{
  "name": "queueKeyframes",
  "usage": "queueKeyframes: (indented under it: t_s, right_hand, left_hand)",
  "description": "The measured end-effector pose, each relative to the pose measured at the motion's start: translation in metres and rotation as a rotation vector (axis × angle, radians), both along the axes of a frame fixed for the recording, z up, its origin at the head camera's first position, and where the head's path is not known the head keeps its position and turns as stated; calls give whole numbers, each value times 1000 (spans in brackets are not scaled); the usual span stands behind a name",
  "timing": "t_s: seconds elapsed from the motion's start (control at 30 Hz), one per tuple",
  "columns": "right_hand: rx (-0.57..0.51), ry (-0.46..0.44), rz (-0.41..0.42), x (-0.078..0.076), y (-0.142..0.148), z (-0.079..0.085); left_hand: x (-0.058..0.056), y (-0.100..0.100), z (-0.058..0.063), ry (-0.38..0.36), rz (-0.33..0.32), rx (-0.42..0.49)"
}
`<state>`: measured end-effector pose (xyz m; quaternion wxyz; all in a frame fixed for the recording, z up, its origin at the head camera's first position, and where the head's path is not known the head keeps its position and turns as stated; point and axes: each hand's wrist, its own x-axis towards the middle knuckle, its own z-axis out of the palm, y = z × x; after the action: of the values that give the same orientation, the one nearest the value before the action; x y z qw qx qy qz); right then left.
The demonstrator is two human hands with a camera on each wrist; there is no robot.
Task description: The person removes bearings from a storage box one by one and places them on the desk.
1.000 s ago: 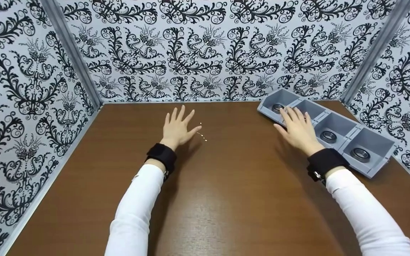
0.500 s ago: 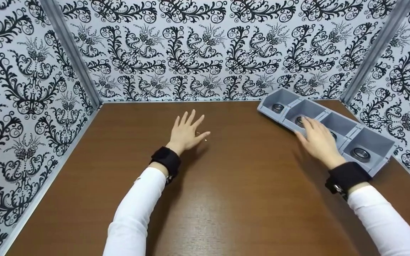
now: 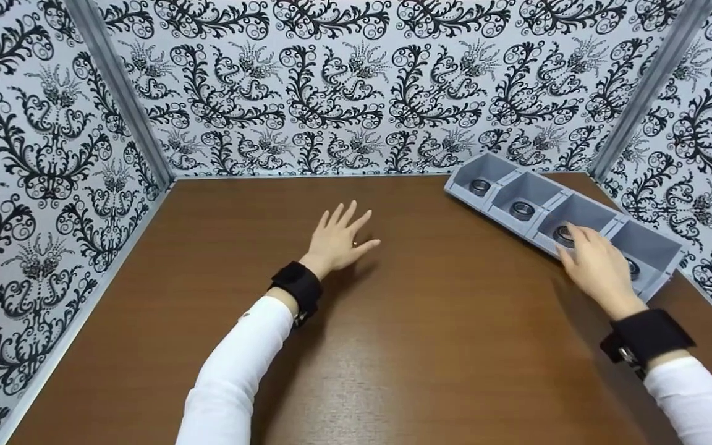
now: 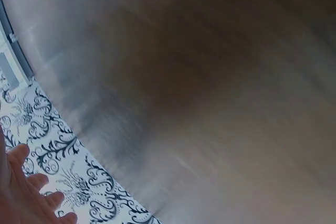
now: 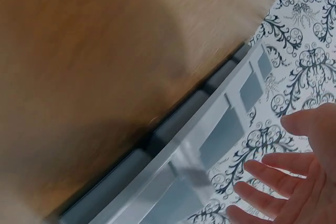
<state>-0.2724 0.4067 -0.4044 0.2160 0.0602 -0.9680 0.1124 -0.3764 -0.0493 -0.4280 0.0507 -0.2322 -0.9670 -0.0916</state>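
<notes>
My right hand (image 3: 600,269) is over the near half of a grey compartment tray (image 3: 532,232), fingers loosely bent and holding nothing. One ring-shaped metal bearing (image 3: 562,235) shows just beyond its fingertips, and another bearing (image 3: 633,267) is partly hidden behind the hand. Farther back, a bearing (image 3: 522,211) and one more bearing (image 3: 479,186) lie in their own compartments. In the right wrist view the hand (image 5: 299,177) is beside the tray's edge, apart from it. My left hand (image 3: 337,241) is spread above the brown table with nothing in it.
The brown table (image 3: 393,321) is bounded by patterned black-and-white walls (image 3: 356,86) at the back and both sides. Grey corner posts (image 3: 122,93) stand where walls meet. A tiny bright speck (image 3: 354,244) shows beside the left thumb.
The right hand has moved right and nearer along the tray, uncovering the bearings in the far compartments. My left hand has drifted right and slightly nearer, covering most of the bright specks.
</notes>
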Motion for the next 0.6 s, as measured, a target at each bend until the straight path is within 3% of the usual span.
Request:
queueKeyframes:
  t_s: [0.6]
  right_hand:
    - [-126, 10, -180, 38, 53, -3]
  left_hand:
    - [11, 16, -3, -4, -62, -6]
